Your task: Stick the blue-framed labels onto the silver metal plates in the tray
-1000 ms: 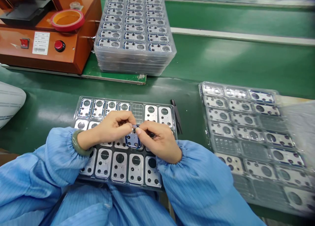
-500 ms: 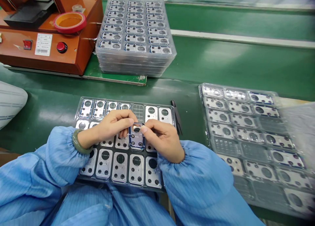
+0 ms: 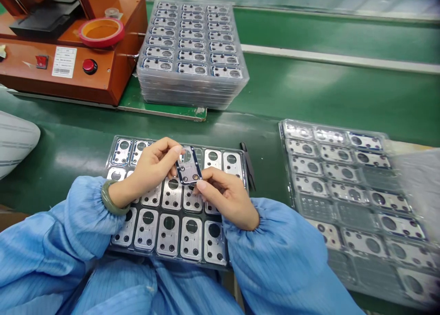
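- Bare hands at work: the left hand [image 3: 153,168] pinches one corner of a small silver plate [image 3: 189,169] edged in blue, while the right hand [image 3: 230,198] grips the opposite lower corner between thumb and fingers.
- The plate, held at a slant, hangs above a clear tray [image 3: 165,257] of similar plates; light pressure at its corners should keep fingertips off its face and holes.
- A level hold with raised wrists would likely serve best, since hands and blue sleeves [image 3: 275,241] crowd the tray and hide some compartments. A green bangle [image 3: 112,198] circles the left wrist.
- Just beside the tray, a slim black tool [image 3: 248,166] lies on the green tabletop [image 3: 264,132], within bumping range of the right hand.
- Farther out: a second tray [image 3: 355,216] at right, partly under clear plastic [image 3: 419,173]; stacked trays [image 3: 192,90] beyond; an orange machine [image 3: 99,88] topped with red tape [image 3: 101,43].
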A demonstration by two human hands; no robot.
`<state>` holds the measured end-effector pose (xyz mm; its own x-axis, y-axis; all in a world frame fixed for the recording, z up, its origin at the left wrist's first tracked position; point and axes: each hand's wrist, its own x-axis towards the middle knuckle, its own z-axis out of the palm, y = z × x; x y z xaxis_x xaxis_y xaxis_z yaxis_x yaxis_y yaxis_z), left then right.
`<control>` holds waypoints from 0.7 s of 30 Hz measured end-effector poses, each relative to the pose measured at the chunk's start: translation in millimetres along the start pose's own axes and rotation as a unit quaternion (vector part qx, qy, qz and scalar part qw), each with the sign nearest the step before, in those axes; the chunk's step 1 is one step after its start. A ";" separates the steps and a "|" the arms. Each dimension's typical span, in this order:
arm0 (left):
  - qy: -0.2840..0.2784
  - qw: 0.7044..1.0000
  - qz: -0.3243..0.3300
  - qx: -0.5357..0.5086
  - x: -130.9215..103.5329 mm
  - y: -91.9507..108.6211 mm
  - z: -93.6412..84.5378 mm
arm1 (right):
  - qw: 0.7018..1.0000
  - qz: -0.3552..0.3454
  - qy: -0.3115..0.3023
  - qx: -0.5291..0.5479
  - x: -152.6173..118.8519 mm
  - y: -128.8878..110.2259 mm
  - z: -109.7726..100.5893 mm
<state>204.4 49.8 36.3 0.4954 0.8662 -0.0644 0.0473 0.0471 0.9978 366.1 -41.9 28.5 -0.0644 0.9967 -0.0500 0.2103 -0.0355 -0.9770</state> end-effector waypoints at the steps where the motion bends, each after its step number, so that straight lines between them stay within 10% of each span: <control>1: 0.014 1.000 0.002 -0.003 0.7 -0.6 -0.2 | 1.000 0.000 -0.001 -0.002 -0.3 0.4 0.2; 14: 0.037 0.996 0.056 0.054 2.2 -6.4 1.2 | 0.999 0.007 0.029 -0.044 3.5 1.0 2.7; 21: -0.008 0.993 0.065 0.097 8.1 -16.2 1.0 | 0.977 0.029 0.166 -0.132 6.2 10.3 4.6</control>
<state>208.6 55.6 19.6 0.5222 0.8505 0.0631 0.1479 -0.1631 0.9755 363.4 -36.4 17.1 0.2653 0.9641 0.0096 0.4518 -0.1155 -0.8846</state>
